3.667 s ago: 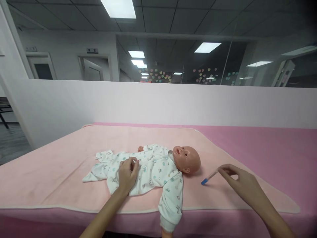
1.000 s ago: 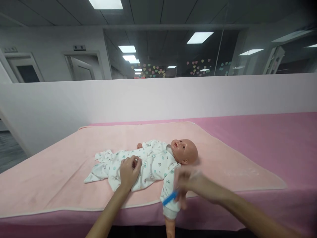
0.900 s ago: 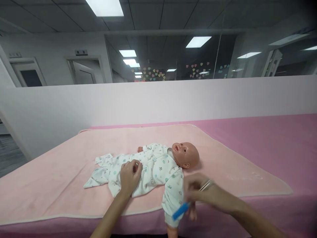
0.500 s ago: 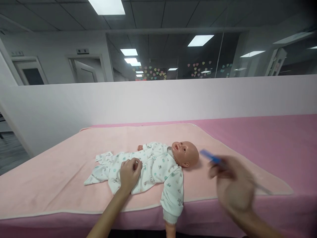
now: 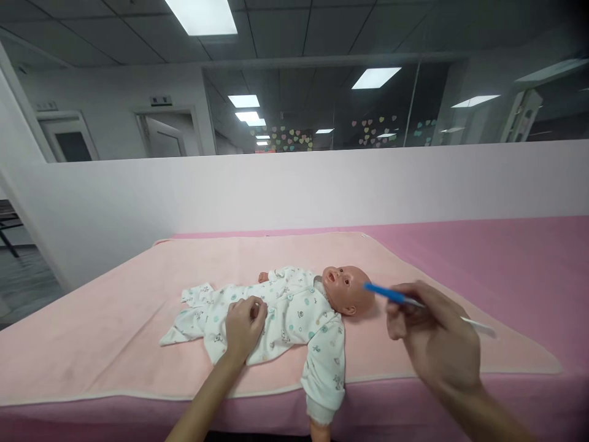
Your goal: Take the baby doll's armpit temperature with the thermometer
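Observation:
A baby doll [image 5: 348,290] lies on its back, its head to the right. It wears a white patterned sleepsuit [image 5: 289,313]; one sleeved arm hangs over the near edge. My left hand [image 5: 246,325] rests on the doll's belly, fingers loosely curled with a hollow by the thumb and nothing visible inside. To the right of the doll's head, my right hand [image 5: 437,337] is closed around a slim blue-and-white stick [image 5: 386,293]. The stick's blue end points left, overlapping the head in view; whether it touches is unclear. Its white end sticks out behind the hand, slightly blurred.
Under the doll is a peach blanket [image 5: 124,307] with a pale border, spread on a pink-covered table [image 5: 506,258]. A low white wall [image 5: 322,190] runs behind, with glass above it. A dark-legged piece of furniture [image 5: 8,227] stands at the far left.
My right hand has slowed, and the stick shows more sharply, its blue end slightly further left. My left hand stays on the belly. The whole view has shifted a little.

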`<state>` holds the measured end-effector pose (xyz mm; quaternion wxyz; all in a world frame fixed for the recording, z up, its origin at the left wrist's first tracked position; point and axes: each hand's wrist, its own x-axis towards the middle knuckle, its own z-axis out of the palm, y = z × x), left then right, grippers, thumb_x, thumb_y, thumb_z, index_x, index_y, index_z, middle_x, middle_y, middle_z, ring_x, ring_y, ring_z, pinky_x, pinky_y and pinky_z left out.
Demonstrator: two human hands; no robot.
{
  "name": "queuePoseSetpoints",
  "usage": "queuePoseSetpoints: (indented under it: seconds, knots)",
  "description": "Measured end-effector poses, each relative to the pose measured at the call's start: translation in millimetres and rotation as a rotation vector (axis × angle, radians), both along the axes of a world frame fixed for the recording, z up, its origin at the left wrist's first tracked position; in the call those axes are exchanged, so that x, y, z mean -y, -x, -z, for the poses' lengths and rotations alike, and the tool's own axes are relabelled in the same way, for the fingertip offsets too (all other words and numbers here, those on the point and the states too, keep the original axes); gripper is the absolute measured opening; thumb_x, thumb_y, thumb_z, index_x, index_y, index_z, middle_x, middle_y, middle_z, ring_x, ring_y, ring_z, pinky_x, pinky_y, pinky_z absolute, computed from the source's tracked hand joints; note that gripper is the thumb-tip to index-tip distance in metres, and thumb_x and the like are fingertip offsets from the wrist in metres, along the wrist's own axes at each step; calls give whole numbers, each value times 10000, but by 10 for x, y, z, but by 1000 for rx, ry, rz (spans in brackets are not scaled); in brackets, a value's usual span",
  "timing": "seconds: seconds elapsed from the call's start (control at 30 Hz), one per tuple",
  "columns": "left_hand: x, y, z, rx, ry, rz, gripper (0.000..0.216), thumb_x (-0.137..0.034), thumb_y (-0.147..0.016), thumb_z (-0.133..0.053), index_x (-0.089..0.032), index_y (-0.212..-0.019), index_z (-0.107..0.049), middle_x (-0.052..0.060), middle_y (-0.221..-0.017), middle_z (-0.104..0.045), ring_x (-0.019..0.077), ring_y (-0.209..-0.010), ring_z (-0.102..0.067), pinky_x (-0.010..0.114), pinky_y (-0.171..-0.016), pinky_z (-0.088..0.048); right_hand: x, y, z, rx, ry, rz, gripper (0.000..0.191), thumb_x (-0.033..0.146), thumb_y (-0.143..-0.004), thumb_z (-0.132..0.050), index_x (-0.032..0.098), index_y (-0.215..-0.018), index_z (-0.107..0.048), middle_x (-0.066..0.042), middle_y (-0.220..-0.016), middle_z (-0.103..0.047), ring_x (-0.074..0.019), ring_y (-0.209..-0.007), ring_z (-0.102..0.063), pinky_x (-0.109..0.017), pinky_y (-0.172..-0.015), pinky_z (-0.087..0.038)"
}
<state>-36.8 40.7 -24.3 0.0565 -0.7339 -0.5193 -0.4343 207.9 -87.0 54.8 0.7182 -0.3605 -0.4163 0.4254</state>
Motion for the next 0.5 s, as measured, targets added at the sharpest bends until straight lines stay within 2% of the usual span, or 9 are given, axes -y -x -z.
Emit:
queuePoseSetpoints:
  seconds: [0.03, 0.13, 0.17, 0.27, 0.3, 0.33, 0.4, 0.43, 0.5]
  knots:
    - [1, -1, 0, 0, -3, -1, 215, -339, -811, -441, -200, -680, -540, -34, -537, -492, 131, -560, -470, 297, -705, -357, -3, 1, 20, -26, 35, 9, 315, 474, -659, -631, 160, -680, -655, -8, -527, -613, -103, -367, -515, -226, -382, -422]
    - [2, -2, 0, 6, -6, -2, 213, -329, -813, -439, -199, -679, -541, -33, -542, -496, 131, -570, -475, 296, -709, -354, -15, -25, 118, 108, 354, -246, 320, 449, -622, -672, 130, -623, -650, -28, -478, -597, -122, -333, -500, -233, -327, -396]
    - [3, -3, 0, 7, -4, -2, 216, -327, -815, -437, -198, -676, -540, -34, -539, -494, 130, -568, -473, 294, -707, -354, -16, -46, 146, 126, 374, -254, 310, 433, -616, -682, 124, -619, -650, -36, -485, -602, -125, -339, -506, -235, -330, -401]
    - [5, -4, 3, 1, 2, 0, 221, -325, -818, -433, -196, -671, -536, -35, -534, -485, 128, -561, -465, 293, -700, -351, 26, -98, 182, -47, 105, 62, 308, 462, -633, -649, 155, -650, -655, -16, -520, -612, -95, -354, -493, -214, -361, -410]
    - [6, -4, 4, 0, 0, 0, 220, -325, -819, -433, -196, -673, -535, -35, -535, -485, 128, -563, -466, 294, -701, -350, 59, -102, 180, -49, 83, 63, 309, 475, -646, -630, 167, -642, -652, -5, -508, -602, -88, -344, -480, -207, -351, -397]
    - [7, -4, 6, 0, -3, 0, 217, -325, -818, -434, -195, -677, -536, -35, -536, -486, 129, -564, -466, 295, -702, -350, 99, -101, 174, 20, 144, -52, 317, 483, -660, -614, 171, -617, -646, -1, -485, -588, -88, -329, -471, -201, -332, -375]
    - [7, -3, 10, 1, -7, 0, 213, -324, -819, -435, -196, -681, -535, -34, -539, -488, 130, -565, -466, 294, -700, -348, 189, -101, 153, 288, 352, -434, 307, 456, -681, -617, 165, -586, -640, -9, -470, -581, -99, -346, -499, -193, -337, -369]
    - [7, -2, 11, 2, -7, -1, 213, -323, -820, -435, -196, -680, -533, -34, -540, -488, 129, -565, -465, 292, -697, -347, 227, -108, 144, 396, 412, -574, 292, 438, -688, -624, 161, -600, -646, -20, -492, -597, -108, -381, -531, -192, -368, -391]
    - [9, -2, 13, 0, -2, -3, 215, -324, -820, -438, -195, -675, -531, -35, -540, -488, 128, -564, -466, 289, -691, -345, 267, -138, 141, 437, 400, -670, 313, 465, -714, -596, 161, -665, -656, -33, -540, -624, -115, -433, -566, -195, -429, -429]
